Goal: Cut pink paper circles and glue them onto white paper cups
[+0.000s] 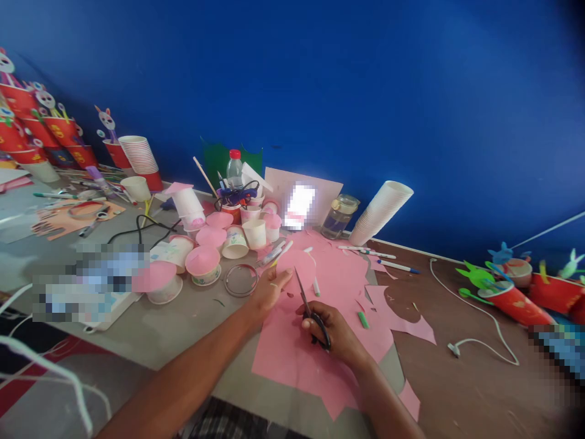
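Wall (320,79), plain blue, fills everything beyond the fingers, and below it a table (173,329) runs out to both sides of them. Pink sheet (283,353), ragged at its edges, spreads beneath both sets of fingers and back towards the wrists. Stack (384,210) of white cups leans beyond the right fingers, off to their right.

Right hand (333,329) has its fingers curled in and clamped on the black handles of the scissors (309,310); which finger sits in which loop is hard to tell. Left hand (269,289) has its thumb down on the near left edge of a pink disc (297,266) — thumb and fingers pinched together on the paper, the other fingers largely hidden from view. Scissors point away from the right fingers, tips up at the disc's right side, just beside the left thumb; whether the blades are slightly parted cannot be told.

Cup (203,268) with a pink top stands left of the left fingers, and a ring (241,280) lies between, near the knuckles. Smallest of all — a green cap (363,320) just right of the right fingers, on the sheet.
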A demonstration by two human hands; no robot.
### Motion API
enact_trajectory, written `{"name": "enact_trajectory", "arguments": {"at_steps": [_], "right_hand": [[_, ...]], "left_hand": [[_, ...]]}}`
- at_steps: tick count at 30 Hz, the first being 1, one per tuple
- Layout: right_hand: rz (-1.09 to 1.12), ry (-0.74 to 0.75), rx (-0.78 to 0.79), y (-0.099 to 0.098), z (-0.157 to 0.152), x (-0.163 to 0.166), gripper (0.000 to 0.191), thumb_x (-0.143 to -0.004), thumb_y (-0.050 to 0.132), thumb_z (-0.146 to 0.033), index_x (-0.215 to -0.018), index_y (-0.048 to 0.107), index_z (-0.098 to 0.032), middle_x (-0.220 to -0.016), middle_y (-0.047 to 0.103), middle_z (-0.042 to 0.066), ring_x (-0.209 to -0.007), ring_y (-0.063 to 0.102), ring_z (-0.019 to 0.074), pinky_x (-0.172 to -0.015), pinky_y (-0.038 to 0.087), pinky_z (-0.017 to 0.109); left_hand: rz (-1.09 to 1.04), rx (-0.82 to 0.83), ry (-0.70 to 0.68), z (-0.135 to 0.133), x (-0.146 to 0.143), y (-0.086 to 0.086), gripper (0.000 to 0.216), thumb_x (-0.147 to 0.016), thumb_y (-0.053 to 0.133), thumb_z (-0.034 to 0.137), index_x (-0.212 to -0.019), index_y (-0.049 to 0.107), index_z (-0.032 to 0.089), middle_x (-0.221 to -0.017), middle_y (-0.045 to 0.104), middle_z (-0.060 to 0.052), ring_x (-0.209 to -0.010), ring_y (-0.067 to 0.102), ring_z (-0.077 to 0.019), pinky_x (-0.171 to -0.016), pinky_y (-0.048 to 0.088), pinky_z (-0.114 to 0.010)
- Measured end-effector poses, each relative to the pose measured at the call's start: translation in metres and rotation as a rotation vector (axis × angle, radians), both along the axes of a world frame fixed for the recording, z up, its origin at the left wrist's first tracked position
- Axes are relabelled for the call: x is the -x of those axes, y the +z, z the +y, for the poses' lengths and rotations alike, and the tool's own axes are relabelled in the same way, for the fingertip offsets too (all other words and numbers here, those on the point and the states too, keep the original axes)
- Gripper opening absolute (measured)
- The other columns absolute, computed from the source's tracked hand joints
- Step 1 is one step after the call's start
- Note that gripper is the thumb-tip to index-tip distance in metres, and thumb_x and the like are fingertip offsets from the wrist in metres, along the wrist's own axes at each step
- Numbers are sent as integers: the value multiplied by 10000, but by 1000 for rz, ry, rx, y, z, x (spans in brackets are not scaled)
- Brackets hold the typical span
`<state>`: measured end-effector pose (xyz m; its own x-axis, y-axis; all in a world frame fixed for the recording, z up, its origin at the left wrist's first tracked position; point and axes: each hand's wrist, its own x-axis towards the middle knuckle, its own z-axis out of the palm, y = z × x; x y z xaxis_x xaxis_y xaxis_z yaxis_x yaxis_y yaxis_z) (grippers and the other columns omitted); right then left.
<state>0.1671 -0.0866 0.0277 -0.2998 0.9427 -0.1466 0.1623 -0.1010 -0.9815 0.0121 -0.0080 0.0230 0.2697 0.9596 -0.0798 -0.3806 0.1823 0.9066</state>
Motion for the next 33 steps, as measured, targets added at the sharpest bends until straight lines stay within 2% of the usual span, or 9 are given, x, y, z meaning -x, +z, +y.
{"name": "enact_trajectory", "arguments": {"at_steps": [9,18,33], "right_hand": [[-50,-14,-24,2,-1,2,451,-769,616,-567,-924,579,-145,-575,466,-43,-510,403,91,-478,311,220],[-59,-63,-25,-5,-1,4,444,-741,661,-546,-913,580,-144,-565,422,-57,-505,344,81,-468,268,218],[-123,-79,-64,-4,-1,4,411,-746,660,-515,-901,596,-140,-570,409,-52,-518,340,84,-467,269,216]], "left_hand": [[-18,11,-33,1,0,-1,288,-718,670,396,-594,574,154,-518,497,29,-480,439,-87,-469,399,-219],[34,-12,-39,0,1,-3,270,-744,648,410,-678,629,149,-571,554,15,-521,474,-96,-487,415,-215],[25,5,-9,0,0,0,277,-723,667,398,-631,610,143,-543,529,20,-496,465,-88,-474,415,-210]]}}
